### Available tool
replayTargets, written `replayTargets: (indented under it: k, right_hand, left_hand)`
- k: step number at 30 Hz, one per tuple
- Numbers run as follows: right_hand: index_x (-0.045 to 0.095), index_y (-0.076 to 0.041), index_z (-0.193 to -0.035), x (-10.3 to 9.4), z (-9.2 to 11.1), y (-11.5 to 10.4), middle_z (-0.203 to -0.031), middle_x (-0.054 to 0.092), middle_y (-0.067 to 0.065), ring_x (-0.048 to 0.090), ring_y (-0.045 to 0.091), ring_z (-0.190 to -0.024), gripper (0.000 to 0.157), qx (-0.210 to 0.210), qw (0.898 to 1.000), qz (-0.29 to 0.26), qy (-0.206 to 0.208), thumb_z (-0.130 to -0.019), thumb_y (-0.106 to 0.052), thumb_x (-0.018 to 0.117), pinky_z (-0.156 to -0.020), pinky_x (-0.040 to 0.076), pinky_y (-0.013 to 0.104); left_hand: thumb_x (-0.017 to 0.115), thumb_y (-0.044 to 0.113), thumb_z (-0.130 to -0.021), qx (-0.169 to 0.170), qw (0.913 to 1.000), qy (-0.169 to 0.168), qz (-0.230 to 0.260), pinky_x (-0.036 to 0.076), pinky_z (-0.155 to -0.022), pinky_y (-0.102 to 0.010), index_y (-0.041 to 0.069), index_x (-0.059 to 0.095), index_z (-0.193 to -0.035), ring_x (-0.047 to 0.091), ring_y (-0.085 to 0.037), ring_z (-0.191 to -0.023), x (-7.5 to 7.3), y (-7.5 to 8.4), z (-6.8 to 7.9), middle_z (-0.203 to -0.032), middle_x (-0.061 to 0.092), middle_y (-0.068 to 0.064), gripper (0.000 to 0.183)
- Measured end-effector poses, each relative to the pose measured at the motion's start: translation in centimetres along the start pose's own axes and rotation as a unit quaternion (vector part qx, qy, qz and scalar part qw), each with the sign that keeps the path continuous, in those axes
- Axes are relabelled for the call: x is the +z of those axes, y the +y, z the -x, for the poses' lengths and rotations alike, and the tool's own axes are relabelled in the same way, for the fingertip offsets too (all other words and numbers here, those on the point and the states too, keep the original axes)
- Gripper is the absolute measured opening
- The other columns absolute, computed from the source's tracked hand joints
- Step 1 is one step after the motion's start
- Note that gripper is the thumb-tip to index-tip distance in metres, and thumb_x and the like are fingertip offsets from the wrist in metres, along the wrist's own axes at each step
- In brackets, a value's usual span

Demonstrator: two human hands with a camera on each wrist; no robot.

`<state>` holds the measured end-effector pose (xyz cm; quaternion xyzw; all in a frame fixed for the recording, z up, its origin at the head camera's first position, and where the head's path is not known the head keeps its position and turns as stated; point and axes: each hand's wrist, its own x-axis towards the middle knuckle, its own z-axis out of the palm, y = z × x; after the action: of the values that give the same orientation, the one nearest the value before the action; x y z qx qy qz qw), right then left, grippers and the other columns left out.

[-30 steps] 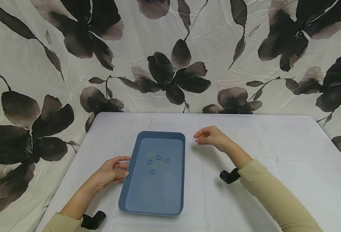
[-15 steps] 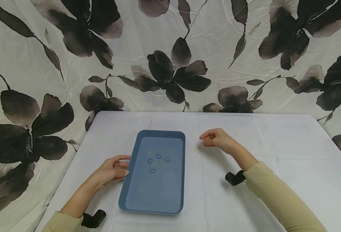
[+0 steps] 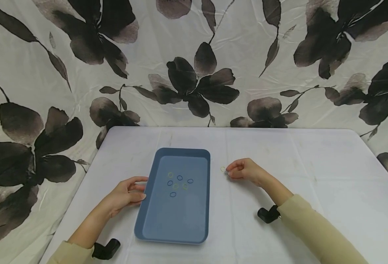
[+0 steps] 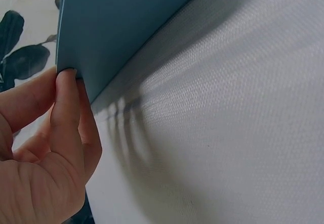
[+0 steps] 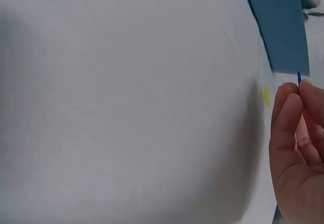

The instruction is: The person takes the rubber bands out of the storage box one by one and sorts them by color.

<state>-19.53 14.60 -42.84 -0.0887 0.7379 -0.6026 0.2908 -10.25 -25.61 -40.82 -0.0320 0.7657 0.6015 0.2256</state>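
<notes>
My left hand (image 3: 128,192) holds the left side of a blue rectangular tray (image 3: 174,227), thumb and fingers at its rim. The left wrist view has fingertips on the edge of the same tray (image 4: 126,21). To the tray's right, my right hand (image 3: 248,171) pinches a small blue rubber band (image 5: 299,77) between thumb and fingertips, low over the table. Most of that band is hidden by the fingers. Just left of those fingertips, a yellow rubber band (image 3: 223,169) lies on the table. Several thin blue and yellow loops, such as a blue one (image 3: 173,194), lie flat and apart inside the tray.
A white cloth covers the table (image 3: 312,157). Behind it hangs a pale curtain with dark flowers (image 3: 200,86). Black wrist-worn pieces, one on the left (image 3: 106,249) and one on the right (image 3: 268,214), stick out below the sleeves.
My right hand has moved right, then down toward the table's near side, still pinching the blue band. The left hand, the tray and the bands in it have stayed in place.
</notes>
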Motion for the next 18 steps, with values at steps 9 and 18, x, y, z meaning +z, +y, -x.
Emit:
replayTargets:
  k: [9,18]
  right_hand:
    - [0.060,0.016,-0.100,2.0,0.2,1.0,-0.083,0.068,0.012,0.065,0.014,-0.075,0.019,0.002,1.000,0.009,-0.017,-0.083,0.008,0.061,-0.072,0.053,0.030]
    - [0.066,0.012,-0.092,2.1,0.3,0.4,-0.075,0.067,0.009,0.058,0.010,-0.065,0.013,-0.001,0.995,0.104,-0.014,-0.080,0.007,0.065,-0.063,0.050,0.025]
  left_hand:
    - [0.064,-0.003,-0.082,0.000,1.0000,-0.005,0.002,0.051,-0.072,-0.030,-0.008,0.032,-0.138,0.060,-0.016,-0.085,-0.3,-0.3,0.2,-0.110,0.053,-0.020,0.064]
    - [0.064,-0.002,-0.082,0.008,1.0000,-0.004,0.000,0.051,-0.071,-0.030,-0.008,0.033,-0.138,0.060,-0.016,-0.085,-0.1,-0.3,-0.1,-0.110,0.053,-0.021,0.064]
